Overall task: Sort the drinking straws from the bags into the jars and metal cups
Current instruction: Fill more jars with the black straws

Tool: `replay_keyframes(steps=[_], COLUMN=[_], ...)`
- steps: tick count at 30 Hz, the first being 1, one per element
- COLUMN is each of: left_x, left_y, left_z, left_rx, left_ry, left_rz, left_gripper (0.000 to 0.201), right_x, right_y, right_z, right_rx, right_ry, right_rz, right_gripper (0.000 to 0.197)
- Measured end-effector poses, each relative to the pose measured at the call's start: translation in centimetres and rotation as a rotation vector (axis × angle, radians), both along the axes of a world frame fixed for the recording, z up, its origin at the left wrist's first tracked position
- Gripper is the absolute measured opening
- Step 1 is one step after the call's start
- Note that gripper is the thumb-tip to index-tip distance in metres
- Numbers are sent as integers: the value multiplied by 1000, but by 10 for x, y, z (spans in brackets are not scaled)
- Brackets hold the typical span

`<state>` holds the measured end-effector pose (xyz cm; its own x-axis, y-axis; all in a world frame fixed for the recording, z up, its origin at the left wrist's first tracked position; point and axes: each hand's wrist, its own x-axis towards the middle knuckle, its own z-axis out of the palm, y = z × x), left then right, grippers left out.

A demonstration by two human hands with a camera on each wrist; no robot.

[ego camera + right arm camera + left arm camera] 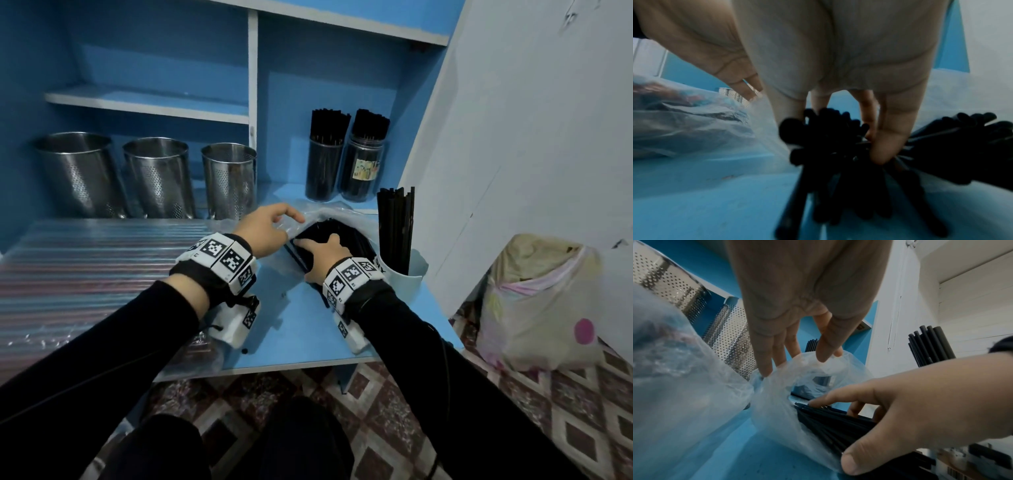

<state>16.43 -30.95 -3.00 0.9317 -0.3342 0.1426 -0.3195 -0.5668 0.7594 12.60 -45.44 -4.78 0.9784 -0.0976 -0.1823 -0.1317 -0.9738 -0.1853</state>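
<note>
**Straws in open bag, both hands engaged**

Straws (329, 236), black, lie bundled inside a clear plastic bag (329, 212) on the blue desk (291, 329), toward its right side. The right hand (323, 251) reaches into the bag mouth; its fingers (888, 142) curl round a bunch of the straws, thumb below and fingers above. The left hand (270, 224) sits just left of it, fingers (764, 356) nearly straight, tips touching the bag's upper edge and holding the mouth apart.

Behind the bag, two jars (344, 168) stand side by side, both filled with upright black straws. A pale cup (414, 274) at the desk's right edge, beside the right wrist, also holds black straws upright. Three perforated metal cups (157, 178) stand in a row at the back left; contents not discernible. A large clear bag of striped coloured straws (85, 267) covers the desk's left half, touching the left forearm.

Both wrists carry bands with black-and-white markers. To the right of the desk stands a bin with a plastic liner (537, 301) on the patterned floor.
</note>
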Motion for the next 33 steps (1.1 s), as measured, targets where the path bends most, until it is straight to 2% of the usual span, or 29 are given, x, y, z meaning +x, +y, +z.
replay_keyframes(steps=[4,6,12,15,18,20,22,25,28,30,33], left_x=[-1,-1,-5,-9,-18,-27,-34,-40,-42,-45,-46], left_y=[2,2,4,2,-5,-12,-19,-31,-44,-51,-56], left_z=[0,0,5,6,10,14,16,13,8,5,5], left_rx=[1,-1,16,4,-26,-78,-23,131,171,180,58], left_ry=[-7,-16,-5,-10,-155,-261,-300,-316,-324,-387,-396], left_rz=[-9,3,-29,-26,27,-47,-203,-362,-435,-448,-405], left_gripper=[54,54,51,47,42,41,47,68,82,73,39], right_x=[-2,-4,-11,-18,-28,-37,-48,-69,-90,-102,-118], right_y=[-3,-6,-13,-17,-21,-23,-26,-31,-36,-40,-47], right_z=[3,7,23,27,32,36,42,56,75,88,109], right_rx=[93,155,245,295,328,337,344,310,303,292,328], right_ry=[-60,-114,-212,-205,-192,-170,-151,-162,-156,-137,-119], right_rz=[-12,-44,-80,-90,-82,-63,-42,19,93,155,252], right_gripper=[38,29,31,32,30,29,29,32,33,33,41])
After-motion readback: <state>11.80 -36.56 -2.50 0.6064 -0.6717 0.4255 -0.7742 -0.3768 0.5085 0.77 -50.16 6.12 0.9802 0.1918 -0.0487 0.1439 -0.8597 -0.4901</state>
